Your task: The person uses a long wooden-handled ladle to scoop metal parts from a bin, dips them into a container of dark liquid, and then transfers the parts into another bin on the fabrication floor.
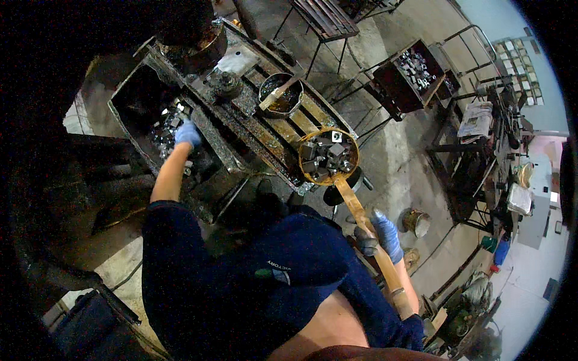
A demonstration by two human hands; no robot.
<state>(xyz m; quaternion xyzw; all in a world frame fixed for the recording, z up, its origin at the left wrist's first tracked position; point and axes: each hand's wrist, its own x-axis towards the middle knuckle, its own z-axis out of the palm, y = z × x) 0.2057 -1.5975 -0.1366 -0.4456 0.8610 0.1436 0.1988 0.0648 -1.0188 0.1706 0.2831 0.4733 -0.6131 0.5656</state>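
Both gloved hands (188, 133) (385, 236) on metalwork

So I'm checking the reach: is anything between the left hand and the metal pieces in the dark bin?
Nothing visible: the left hand already rests on the metal pieces inside the bin.

Left hand (187, 133) reaches forward, arm outstretched; right hand (385, 236) closed in a grip.

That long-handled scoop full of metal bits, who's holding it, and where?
The right hand grips the scoop midway along its wooden handle; the left hand reaches into the bin.
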